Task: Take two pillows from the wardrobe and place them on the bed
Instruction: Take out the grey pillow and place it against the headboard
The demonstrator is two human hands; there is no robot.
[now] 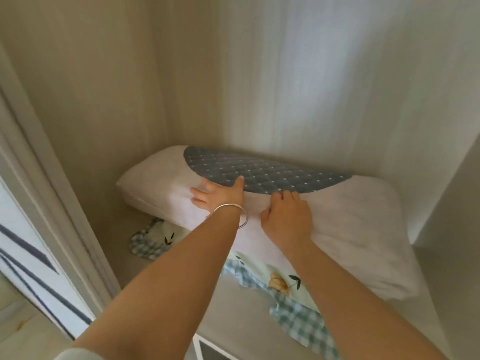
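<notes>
Left hand (218,194): fingers spread, palm pressed flat on the pillow's near-left top; bangle (231,213) at the wrist.
Right hand (287,215): fingers curled, bunching the white cover near mid-length; a firm pinch cannot be confirmed.
Pillow (337,222): on the wardrobe shelf (241,302), directly ahead of both hands, touching them.
Long axis: far-left corner to near-right, slanted across the reach.
Nearer hand: both on the left half; right end unsupported, likely to sag on lifting.
Beneath: checked cloth (298,320), lying under the pillow.
Bed: not in view.
</notes>
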